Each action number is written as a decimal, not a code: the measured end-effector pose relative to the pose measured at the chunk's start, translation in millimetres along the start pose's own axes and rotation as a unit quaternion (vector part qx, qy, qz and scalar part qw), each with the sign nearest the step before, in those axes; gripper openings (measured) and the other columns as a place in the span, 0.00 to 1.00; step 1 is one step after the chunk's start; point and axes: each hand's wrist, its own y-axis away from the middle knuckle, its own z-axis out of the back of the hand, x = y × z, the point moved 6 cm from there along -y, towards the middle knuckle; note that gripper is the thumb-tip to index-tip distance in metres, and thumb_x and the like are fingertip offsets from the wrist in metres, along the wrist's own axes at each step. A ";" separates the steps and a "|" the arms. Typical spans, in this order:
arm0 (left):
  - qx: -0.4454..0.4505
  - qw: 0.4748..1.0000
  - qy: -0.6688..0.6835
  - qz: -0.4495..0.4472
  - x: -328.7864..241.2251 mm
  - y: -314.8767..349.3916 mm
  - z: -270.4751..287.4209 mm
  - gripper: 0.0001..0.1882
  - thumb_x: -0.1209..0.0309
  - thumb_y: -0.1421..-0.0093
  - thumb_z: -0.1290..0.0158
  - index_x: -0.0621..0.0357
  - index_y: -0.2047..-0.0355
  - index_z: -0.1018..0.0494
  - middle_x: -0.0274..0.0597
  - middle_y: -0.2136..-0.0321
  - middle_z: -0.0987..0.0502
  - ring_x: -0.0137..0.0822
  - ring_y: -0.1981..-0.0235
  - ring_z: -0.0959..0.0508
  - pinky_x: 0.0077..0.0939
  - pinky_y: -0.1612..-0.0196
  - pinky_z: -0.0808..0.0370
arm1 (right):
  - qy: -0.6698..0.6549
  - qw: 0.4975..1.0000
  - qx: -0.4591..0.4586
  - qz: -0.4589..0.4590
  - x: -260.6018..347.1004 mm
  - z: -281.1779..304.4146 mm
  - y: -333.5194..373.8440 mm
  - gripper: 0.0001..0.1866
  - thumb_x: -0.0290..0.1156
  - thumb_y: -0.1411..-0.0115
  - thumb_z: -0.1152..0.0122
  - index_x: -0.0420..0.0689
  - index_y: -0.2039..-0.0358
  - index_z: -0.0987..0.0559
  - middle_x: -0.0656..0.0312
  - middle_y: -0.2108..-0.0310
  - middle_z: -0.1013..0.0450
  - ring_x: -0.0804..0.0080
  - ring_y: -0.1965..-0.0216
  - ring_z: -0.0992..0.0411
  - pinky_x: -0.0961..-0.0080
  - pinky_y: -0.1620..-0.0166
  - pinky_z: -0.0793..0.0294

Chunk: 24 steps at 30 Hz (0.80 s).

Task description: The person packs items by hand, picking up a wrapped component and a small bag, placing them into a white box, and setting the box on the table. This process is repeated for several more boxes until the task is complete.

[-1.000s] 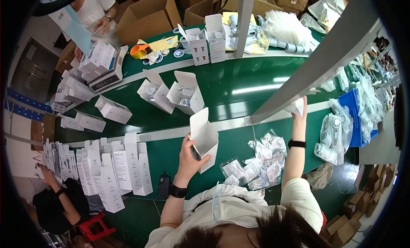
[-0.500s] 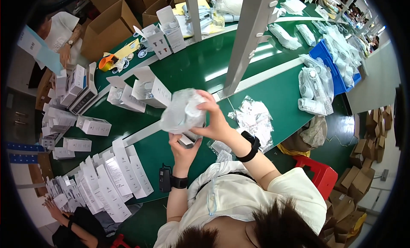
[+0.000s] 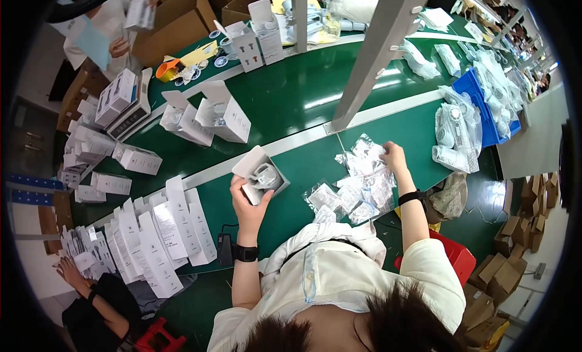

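My left hand point(image 3: 248, 202) holds a small open white box point(image 3: 259, 173) above the green table; a product wrapped in clear plastic sits inside it. My right hand point(image 3: 393, 157) reaches out to the right and rests on a pile of small clear plastic bags point(image 3: 357, 182), fingers curled onto one of them. Both wrists wear dark bands.
Several flat white cartons point(image 3: 159, 231) lie at the left. Open white boxes point(image 3: 213, 114) stand on the green belt point(image 3: 291, 97) beyond a white rail. A grey post point(image 3: 374, 49) slants overhead. A blue bin point(image 3: 482, 103) of bagged parts sits right. Other people work far left.
My right hand left the box and moved right to the bag pile. The bagged product now sits inside the box, which my left hand holds alone.
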 end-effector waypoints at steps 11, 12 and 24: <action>0.019 0.974 -0.214 0.070 -19.0 -20.1 3.3 0.11 0.79 0.61 0.42 0.66 0.76 0.32 0.49 0.61 0.31 0.48 0.64 0.28 0.30 0.65 0.30 | -0.169 0.980 -0.018 0.101 32.4 11.1 -1.4 0.14 0.22 0.59 0.36 0.39 0.68 0.25 0.59 0.74 0.28 0.77 0.76 0.33 0.82 0.71 0.35; 0.017 0.974 -0.214 0.071 -18.6 -23.7 3.5 0.11 0.79 0.61 0.42 0.66 0.76 0.32 0.49 0.61 0.31 0.48 0.64 0.28 0.30 0.65 0.30 | -0.210 0.964 -0.086 0.138 47.5 32.7 2.2 0.13 0.21 0.57 0.37 0.38 0.68 0.25 0.60 0.74 0.28 0.78 0.76 0.34 0.83 0.71 0.35; -0.031 0.981 -0.151 0.122 -2.4 -32.5 20.6 0.05 0.81 0.58 0.45 0.67 0.79 0.30 0.44 0.74 0.26 0.38 0.74 0.26 0.23 0.69 0.31 | -0.061 0.645 -0.097 0.756 362.1 51.7 155.0 0.07 0.30 0.56 0.44 0.42 0.75 0.27 0.63 0.75 0.31 0.68 0.70 0.32 0.76 0.64 0.31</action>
